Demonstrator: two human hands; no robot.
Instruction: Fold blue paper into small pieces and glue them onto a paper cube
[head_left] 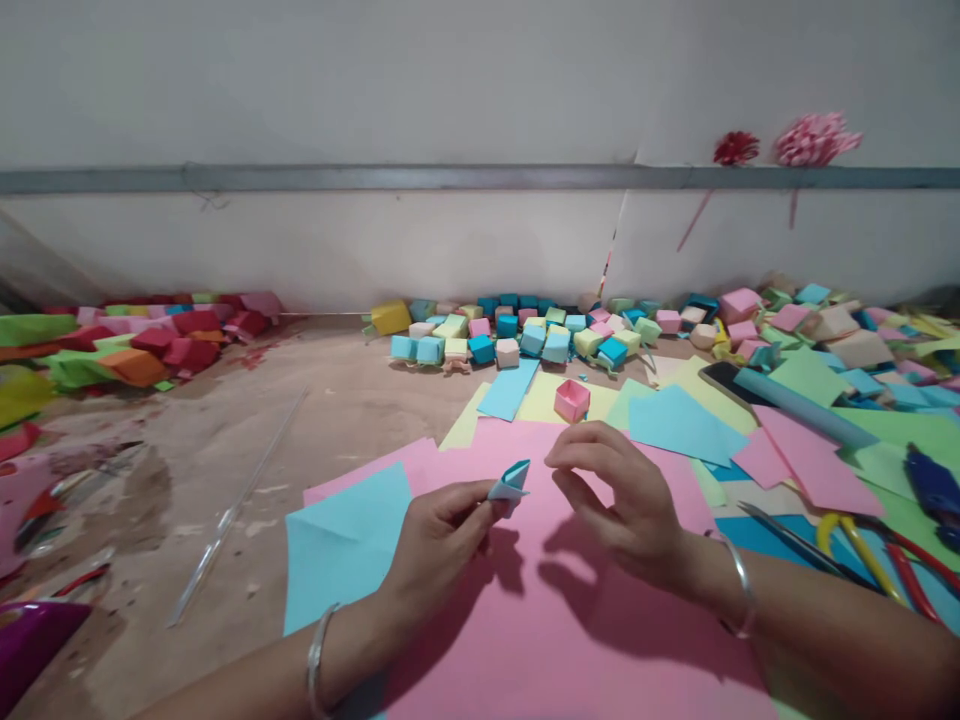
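My left hand [442, 540] pinches a small folded piece of light blue paper [510, 484] between thumb and fingers, its pointed folds facing up and right. Just to the right, my right hand [619, 500] hovers with thumb and fingers apart and nothing between them. Both hands are above a large pink paper sheet [570, 640]. Beside my left wrist a light blue sheet [337, 540] lies partly on the pink. Beyond my hands sits a small open pink paper box [572, 400].
Several folded paper cubes [507, 352] line the wall. At right lie scissors [862, 550], a phone [727, 383], a dark blue tool [930, 490] and loose coloured sheets. A clear ruler-like strip [214, 550] and bright red and orange paper pieces [195, 350] are at left.
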